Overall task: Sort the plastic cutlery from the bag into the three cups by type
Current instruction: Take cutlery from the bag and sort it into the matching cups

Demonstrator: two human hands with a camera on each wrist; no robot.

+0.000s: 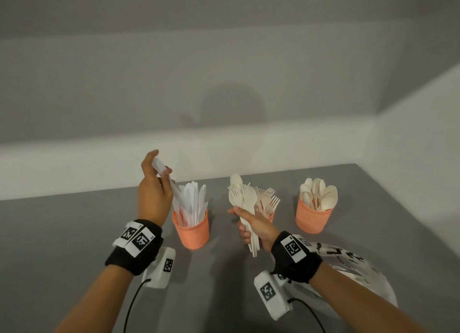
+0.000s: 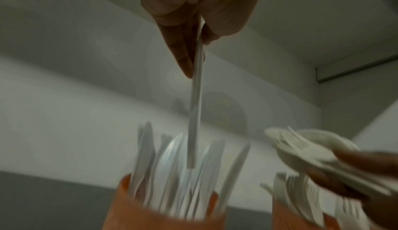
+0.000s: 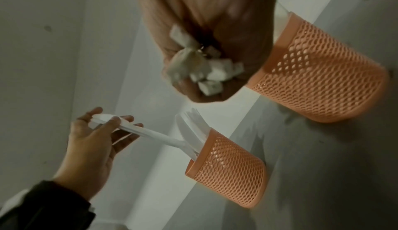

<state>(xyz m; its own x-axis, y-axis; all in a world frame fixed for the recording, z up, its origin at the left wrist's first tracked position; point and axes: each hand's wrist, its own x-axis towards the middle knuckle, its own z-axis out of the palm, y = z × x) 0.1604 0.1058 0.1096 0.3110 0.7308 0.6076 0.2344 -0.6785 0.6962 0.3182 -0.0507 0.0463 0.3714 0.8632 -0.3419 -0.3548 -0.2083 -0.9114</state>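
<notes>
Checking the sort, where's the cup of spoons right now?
In the head view, the spoon cup stands far right on the grey table, beyond the fork cup.

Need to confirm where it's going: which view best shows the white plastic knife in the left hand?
Head view: white plastic knife, pinched by left hand, angles into the orange mesh knife cup. Left wrist shows it edge-on, blurred; right wrist shows it side-on, entering the cup.

Head view: even, moderately bright lighting, sharp focus, wide-angle bending of the wall (image 1: 224, 58) lines toward the edges; a rounded shadow on the wall and soft shadows on the grey surface (image 1: 62, 233). Left wrist view: dim, grainy, heavy motion blur on the cutlery. Right wrist view: dim, tilted, the nearest hand (image 3: 204, 29) out of focus.
</notes>
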